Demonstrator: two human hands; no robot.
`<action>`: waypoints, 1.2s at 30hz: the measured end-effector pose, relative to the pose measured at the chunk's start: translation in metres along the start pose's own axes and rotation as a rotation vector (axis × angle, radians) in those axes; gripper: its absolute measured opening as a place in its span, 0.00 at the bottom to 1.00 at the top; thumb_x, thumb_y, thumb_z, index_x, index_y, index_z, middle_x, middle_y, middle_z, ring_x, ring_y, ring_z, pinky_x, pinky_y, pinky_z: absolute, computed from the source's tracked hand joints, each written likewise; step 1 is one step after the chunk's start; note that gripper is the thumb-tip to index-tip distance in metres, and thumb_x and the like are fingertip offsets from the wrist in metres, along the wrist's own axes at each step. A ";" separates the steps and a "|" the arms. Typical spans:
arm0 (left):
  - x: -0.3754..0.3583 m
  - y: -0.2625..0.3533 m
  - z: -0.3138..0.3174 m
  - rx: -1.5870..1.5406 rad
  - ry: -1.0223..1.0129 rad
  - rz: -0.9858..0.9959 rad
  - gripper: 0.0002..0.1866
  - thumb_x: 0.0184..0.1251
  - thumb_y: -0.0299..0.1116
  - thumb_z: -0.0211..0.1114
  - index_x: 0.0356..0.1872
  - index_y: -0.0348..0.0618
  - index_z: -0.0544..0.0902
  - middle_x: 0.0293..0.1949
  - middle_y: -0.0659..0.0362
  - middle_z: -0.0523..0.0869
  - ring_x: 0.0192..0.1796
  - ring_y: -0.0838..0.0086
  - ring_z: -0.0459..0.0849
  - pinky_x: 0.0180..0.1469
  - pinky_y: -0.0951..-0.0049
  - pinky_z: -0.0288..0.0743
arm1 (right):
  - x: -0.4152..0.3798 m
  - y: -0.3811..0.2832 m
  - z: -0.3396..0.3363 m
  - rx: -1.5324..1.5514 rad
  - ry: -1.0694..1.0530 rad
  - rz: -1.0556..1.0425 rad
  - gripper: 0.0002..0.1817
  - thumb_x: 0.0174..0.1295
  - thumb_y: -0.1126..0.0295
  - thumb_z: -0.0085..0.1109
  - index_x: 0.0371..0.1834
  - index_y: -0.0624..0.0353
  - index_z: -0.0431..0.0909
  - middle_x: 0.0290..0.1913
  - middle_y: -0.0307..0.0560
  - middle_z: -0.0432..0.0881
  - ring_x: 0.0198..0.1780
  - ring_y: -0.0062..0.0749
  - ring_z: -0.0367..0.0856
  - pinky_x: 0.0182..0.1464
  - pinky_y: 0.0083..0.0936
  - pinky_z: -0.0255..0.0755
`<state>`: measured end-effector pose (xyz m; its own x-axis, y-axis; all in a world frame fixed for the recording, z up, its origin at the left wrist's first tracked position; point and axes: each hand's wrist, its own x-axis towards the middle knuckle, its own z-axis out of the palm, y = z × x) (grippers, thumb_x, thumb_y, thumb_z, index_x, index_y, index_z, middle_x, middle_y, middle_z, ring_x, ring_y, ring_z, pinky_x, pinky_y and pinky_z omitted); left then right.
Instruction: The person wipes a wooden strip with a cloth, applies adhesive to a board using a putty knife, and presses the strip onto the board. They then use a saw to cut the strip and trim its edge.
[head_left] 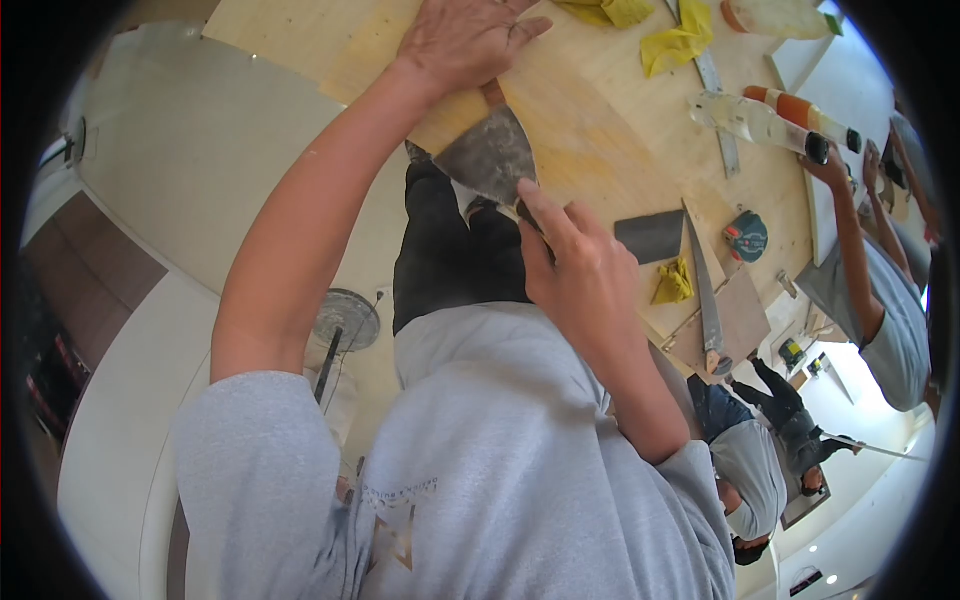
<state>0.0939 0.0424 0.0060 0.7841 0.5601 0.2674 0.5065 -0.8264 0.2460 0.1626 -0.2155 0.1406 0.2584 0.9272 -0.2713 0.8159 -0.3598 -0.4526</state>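
Note:
My left hand [470, 40] is closed around the handle of a putty knife [488, 155] at the top of the view. Its wide, smeared grey blade points back toward my body. Close to the blade's corner is my right hand [585, 245], index finger stretched along it and the other fingers curled. Something narrow and dark shows under those fingers, mostly hidden. Beneath both hands lies the edge of a pale plywood board [600, 140] with yellowish smears.
On the board lie yellow cloths [678, 40], clear bottles [750, 118], a metal straightedge [712, 85], a dark sheet [650, 237], a handsaw [705, 290] and a tape measure [746, 236]. A person [880, 290] stands at the right; others work farther back.

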 end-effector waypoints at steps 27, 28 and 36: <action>-0.001 0.002 0.001 0.014 0.004 -0.007 0.36 0.87 0.52 0.57 0.90 0.55 0.67 0.88 0.41 0.66 0.90 0.42 0.63 0.89 0.25 0.40 | -0.010 0.005 -0.002 -0.042 0.022 -0.022 0.24 0.69 0.71 0.69 0.70 0.50 0.85 0.34 0.54 0.84 0.28 0.56 0.88 0.29 0.49 0.80; -0.002 0.005 0.001 0.013 0.009 -0.007 0.36 0.87 0.52 0.57 0.90 0.55 0.67 0.88 0.41 0.66 0.89 0.42 0.63 0.89 0.25 0.40 | -0.019 0.006 -0.005 -0.042 0.008 -0.013 0.24 0.69 0.71 0.69 0.69 0.51 0.85 0.34 0.54 0.84 0.28 0.55 0.88 0.29 0.49 0.81; -0.001 0.001 0.001 0.033 -0.001 -0.002 0.37 0.87 0.52 0.56 0.91 0.53 0.66 0.88 0.39 0.66 0.88 0.40 0.64 0.89 0.24 0.41 | 0.006 -0.002 0.001 -0.002 0.019 0.031 0.20 0.71 0.69 0.70 0.66 0.48 0.90 0.36 0.54 0.87 0.32 0.57 0.89 0.36 0.49 0.82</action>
<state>0.0937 0.0411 0.0054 0.7832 0.5621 0.2659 0.5198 -0.8265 0.2162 0.1615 -0.2092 0.1388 0.2933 0.9173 -0.2693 0.8082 -0.3884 -0.4427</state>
